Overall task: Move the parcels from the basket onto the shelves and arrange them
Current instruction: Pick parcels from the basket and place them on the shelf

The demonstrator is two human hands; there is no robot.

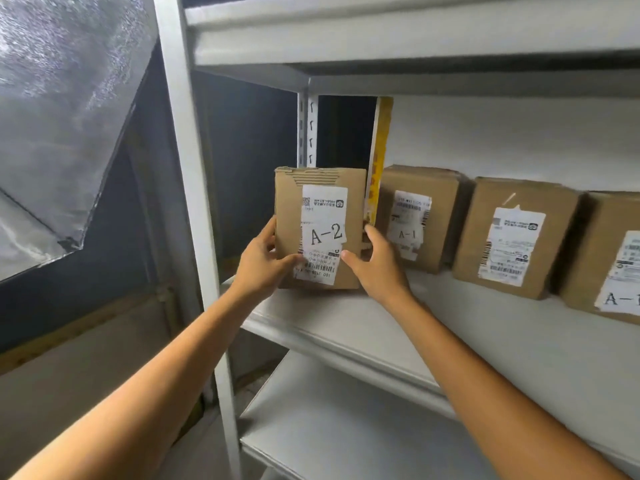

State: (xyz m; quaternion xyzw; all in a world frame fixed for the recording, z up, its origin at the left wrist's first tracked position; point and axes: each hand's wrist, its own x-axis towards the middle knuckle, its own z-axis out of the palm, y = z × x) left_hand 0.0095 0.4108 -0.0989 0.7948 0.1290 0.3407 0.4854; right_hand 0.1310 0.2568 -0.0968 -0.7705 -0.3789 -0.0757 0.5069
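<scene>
A: Ok, what's the job rn?

B: Put the A-2 box on the shelf, at the end of the row. Both hands have it.

A: How do I do it well?

B: Set the bottom flat first, I think. Then push it back till its front lines up w/ the A-1 box, which is just past the R hand. Label out, so ppl can read it.

A: Anything to watch?

B: Yes. The yellow parcel stands thin and tall, right by the R hand's fingers, btw the two boxes. A bump could tip it, I guess. So go slow on that side. The post is out past the L hand, so not much room to wiggle.

A: What's the L hand doing?

B: It grips the box's left edge. Thumb lies on the front, on the white label. Fingers go round the side, tips hidden.

A: And the R hand?

B: Same, on the right edge. Thumb on the front by the label, fingers wrap behind. Neither hand is spread flat. Both pinch the box.

A: Is the box down yet?

B: Can't tell. Its bottom is at the shelf, but touching or just above, idk.

A: More stuff?

B: Two more boxes, farther out past the R hand, same row.
</scene>
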